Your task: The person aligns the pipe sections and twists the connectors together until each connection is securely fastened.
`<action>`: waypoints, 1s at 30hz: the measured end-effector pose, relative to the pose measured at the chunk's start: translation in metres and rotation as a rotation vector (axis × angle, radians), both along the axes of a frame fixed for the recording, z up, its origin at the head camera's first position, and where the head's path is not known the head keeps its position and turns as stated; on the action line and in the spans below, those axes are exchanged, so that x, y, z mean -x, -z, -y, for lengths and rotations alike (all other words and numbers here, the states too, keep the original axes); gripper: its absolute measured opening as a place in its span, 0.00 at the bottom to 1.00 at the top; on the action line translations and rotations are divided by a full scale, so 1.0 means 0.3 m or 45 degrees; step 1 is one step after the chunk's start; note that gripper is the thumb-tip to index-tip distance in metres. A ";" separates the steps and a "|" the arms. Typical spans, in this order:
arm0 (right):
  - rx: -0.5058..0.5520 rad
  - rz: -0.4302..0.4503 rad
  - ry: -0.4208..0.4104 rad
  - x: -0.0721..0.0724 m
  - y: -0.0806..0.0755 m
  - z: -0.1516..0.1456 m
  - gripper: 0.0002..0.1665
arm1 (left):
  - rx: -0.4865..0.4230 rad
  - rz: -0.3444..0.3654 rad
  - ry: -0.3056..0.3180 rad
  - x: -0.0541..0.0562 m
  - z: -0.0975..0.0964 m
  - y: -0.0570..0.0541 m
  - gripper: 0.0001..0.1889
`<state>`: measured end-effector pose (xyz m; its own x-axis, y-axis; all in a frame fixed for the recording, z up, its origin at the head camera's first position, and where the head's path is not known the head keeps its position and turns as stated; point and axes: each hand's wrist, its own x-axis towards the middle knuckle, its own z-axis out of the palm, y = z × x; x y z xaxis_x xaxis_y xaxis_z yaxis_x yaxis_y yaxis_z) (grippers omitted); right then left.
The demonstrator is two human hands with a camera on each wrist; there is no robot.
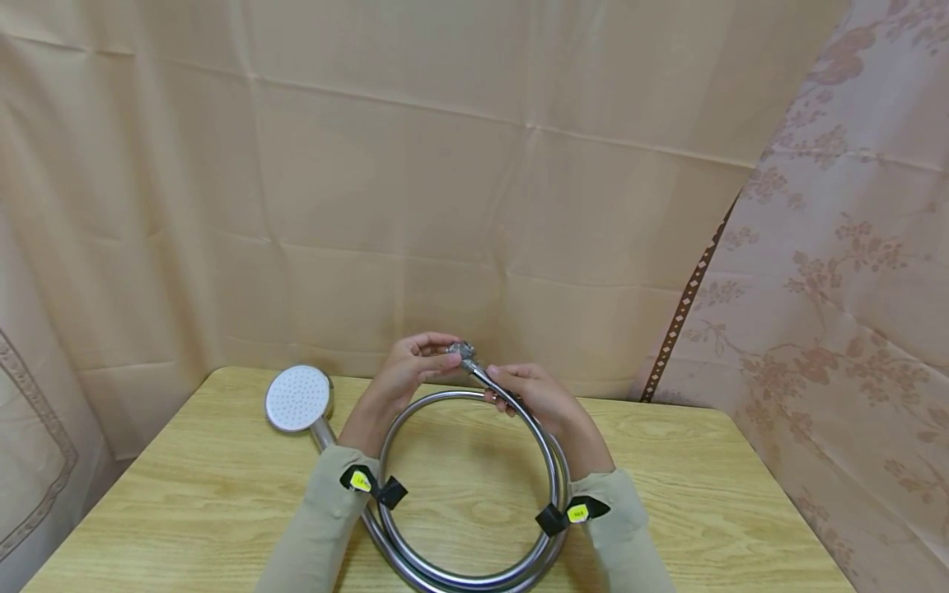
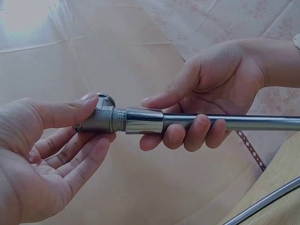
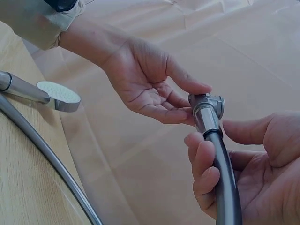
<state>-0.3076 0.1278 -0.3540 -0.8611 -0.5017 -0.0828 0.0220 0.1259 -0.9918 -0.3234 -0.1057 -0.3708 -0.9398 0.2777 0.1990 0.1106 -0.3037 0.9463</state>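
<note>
My left hand pinches a small chrome connector fitting between thumb and fingers, above the far side of the table. A metal shower hose lies coiled below, and its raised end is held by my right hand, fingers curled round it just behind the nut. That chrome nut meets the fitting in line, and several threads show between the two. The fitting's side knob faces away in the left wrist view. On the left of the table lies a round shower head with a white face, its handle partly behind my left forearm.
A wooden table spans the lower part of the head view. Beige cloth hangs behind its far edge, and a floral curtain hangs at the right.
</note>
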 end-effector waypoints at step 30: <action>-0.042 -0.068 -0.067 -0.008 -0.003 0.000 0.16 | 0.023 -0.005 0.000 -0.004 0.003 -0.003 0.11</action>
<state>-0.3052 0.1277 -0.3530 -0.8373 -0.5441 -0.0543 -0.0386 0.1578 -0.9867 -0.3222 -0.1064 -0.3701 -0.9391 0.2812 0.1976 0.1144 -0.2866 0.9512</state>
